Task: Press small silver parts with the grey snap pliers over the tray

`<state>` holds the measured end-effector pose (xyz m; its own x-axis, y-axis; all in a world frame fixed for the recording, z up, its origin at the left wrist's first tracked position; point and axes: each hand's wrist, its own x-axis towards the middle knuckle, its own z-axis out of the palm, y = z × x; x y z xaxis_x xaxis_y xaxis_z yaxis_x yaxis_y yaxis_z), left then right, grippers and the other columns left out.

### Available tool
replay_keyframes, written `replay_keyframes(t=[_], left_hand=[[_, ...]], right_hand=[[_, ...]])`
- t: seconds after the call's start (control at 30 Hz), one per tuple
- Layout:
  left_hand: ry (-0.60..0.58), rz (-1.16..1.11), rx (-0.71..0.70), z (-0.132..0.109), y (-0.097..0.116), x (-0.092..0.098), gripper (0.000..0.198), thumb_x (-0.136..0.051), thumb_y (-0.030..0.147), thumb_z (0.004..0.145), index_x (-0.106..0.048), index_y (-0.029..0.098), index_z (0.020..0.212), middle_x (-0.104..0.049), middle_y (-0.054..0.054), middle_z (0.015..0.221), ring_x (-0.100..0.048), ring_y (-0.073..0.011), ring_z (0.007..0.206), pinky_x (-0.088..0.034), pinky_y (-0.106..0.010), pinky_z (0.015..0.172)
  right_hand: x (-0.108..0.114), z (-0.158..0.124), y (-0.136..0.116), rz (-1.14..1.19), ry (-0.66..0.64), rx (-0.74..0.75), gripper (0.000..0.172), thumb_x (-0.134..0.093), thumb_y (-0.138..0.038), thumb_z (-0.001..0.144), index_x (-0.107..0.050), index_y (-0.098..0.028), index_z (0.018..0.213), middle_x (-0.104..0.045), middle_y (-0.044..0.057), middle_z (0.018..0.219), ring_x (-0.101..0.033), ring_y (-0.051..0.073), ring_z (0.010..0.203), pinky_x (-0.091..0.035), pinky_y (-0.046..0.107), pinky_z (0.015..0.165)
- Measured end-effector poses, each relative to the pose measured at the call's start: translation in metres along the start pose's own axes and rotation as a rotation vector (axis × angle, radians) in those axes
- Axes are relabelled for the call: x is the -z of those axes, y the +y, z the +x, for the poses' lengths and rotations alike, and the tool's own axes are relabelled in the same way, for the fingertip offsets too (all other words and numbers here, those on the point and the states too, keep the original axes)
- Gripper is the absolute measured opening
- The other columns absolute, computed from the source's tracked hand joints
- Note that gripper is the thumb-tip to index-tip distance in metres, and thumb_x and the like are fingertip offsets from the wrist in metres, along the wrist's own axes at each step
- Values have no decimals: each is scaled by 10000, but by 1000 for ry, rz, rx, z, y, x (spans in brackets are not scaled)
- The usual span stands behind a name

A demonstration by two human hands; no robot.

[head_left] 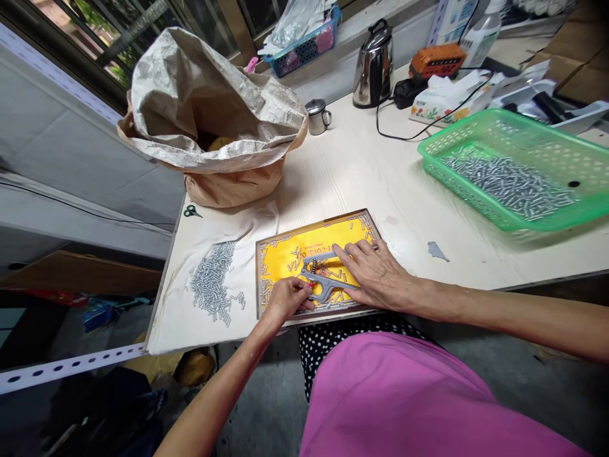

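Observation:
My right hand is wrapped round the two arms of a grey plier-like hand tool, which has a spring between its arms. At the tool's left end, my left hand is closed in a pinch. A small red bit shows by those fingertips, but what they hold is too small to make out. Both hands are over a shallow brown-rimmed tray with a yellow printed bottom. Small silver metal pins lie scattered in it, many along the edges.
Left of the tray, a heap of silver pins lies on white cloth, with green scissors behind. A large open sack stands at the back left. A metal cup, a kettle and a green basket of pins are farther right.

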<state>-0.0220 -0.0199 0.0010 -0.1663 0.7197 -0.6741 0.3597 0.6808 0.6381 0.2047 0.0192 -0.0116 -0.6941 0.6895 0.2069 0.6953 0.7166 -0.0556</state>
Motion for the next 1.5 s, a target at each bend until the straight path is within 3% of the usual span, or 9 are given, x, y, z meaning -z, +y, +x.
replay_keyframes(t=[0.27, 0.37, 0.47, 0.73, 0.93, 1.1, 1.2, 1.33, 1.5], left_hand=[[65, 184, -54, -9, 0, -2, 128, -640, 187, 869, -625, 138, 752, -684, -40, 555, -692, -175, 524, -565, -275, 577], [321, 515, -398, -20, -1, -9, 166, -657, 237, 863, -668, 121, 981, -736, -143, 914, -732, -258, 843, -586, -398, 768], [527, 823, -776, -24, 2, -20, 585, -739, 217, 782, -526, 117, 1318, -568, -223, 1348, -545, -353, 1266, -483, -517, 1013], [498, 1061, -932, -4, 28, -30, 626, -653, 165, 776, -437, 90, 1359, -611, -192, 1238, -578, -321, 1159, -478, -488, 1011], [427, 1151, -799, -8, 46, -29, 290, -622, 237, 870, -599, 140, 1143, -678, -140, 1069, -632, -269, 984, -516, -382, 872], [385, 1165, -740, -1, 49, -30, 253, -623, 272, 887, -622, 158, 1112, -695, -129, 1038, -652, -255, 952, -522, -360, 840], [408, 1100, -833, 0, 46, -28, 491, -664, 258, 853, -525, 142, 1310, -655, -168, 1202, -625, -295, 1105, -518, -427, 931], [392, 1058, -1095, -7, 41, -23, 391, -577, 200, 913, -542, 130, 1296, -507, -200, 1440, -463, -320, 1360, -426, -511, 1092], [399, 1157, -1251, -19, 46, -26, 264, -418, 157, 988, -681, 179, 1003, -553, -97, 1422, -380, -302, 1428, -384, -563, 1129]], right_hand=[[-4, -5, -3, -3, -22, -6, 797, -610, -347, 778, -330, -28, 1454, -620, 184, 1159, -501, 317, 985, -338, 454, 839], [-5, -2, -3, 30, 11, 8, 704, -527, -285, 838, -330, -5, 1453, -632, 190, 1143, -532, 318, 969, -356, 476, 849], [-5, 4, -6, 68, 91, 61, 608, -405, -210, 898, -320, -44, 1476, -636, 188, 1184, -551, 318, 1021, -364, 501, 895], [-4, 16, -10, -94, 227, 93, 522, -395, -77, 898, -409, -29, 1418, -605, 203, 1287, -525, 305, 1192, -295, 495, 1064], [5, 25, 7, -88, 71, 210, 326, -327, -11, 915, -602, -125, 1048, -669, 91, 865, -576, 202, 774, -385, 358, 763], [0, 32, 21, 11, 20, 255, 255, -353, -34, 931, -577, -156, 925, -633, 63, 807, -526, 179, 724, -341, 342, 725], [1, 32, 26, 43, 92, 221, 199, -414, -234, 977, -578, -143, 1045, -646, 102, 905, -528, 219, 813, -343, 358, 750], [7, 27, 39, 134, 189, 196, 609, -420, -632, 926, -537, -108, 1215, -638, 147, 990, -532, 280, 907, -363, 412, 812], [-11, 32, 78, 324, 228, 66, 416, -297, -448, 1015, -601, -165, 1040, -657, 123, 924, -575, 251, 851, -401, 384, 764]])
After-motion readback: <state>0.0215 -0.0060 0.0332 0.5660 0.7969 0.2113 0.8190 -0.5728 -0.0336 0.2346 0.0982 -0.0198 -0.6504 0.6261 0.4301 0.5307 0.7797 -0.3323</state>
